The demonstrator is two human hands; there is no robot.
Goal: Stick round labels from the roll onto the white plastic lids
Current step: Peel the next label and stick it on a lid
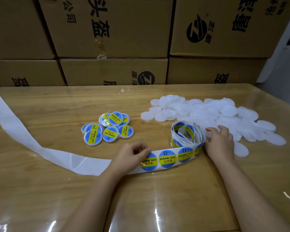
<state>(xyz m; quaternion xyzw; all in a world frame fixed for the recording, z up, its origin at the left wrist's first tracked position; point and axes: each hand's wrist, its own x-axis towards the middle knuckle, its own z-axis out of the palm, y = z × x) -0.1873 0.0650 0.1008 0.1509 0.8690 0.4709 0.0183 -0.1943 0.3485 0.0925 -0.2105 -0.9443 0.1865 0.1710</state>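
Blue-and-yellow round paper label [149,162]: leads backing strip [77,162] lying left–right on wooden table [157,198]; my left grip [134,154] pinches its edge; right grip [219,141] spread beside coiled label roll [186,133], nearest white plastic lids [224,114]

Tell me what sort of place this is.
Probably a small packing workroom or stockroom: printed cardboard cartons stand stacked behind the table, which holds a loose heap of blank white lids, a roll of round labels, and a cluster of lids already labelled.
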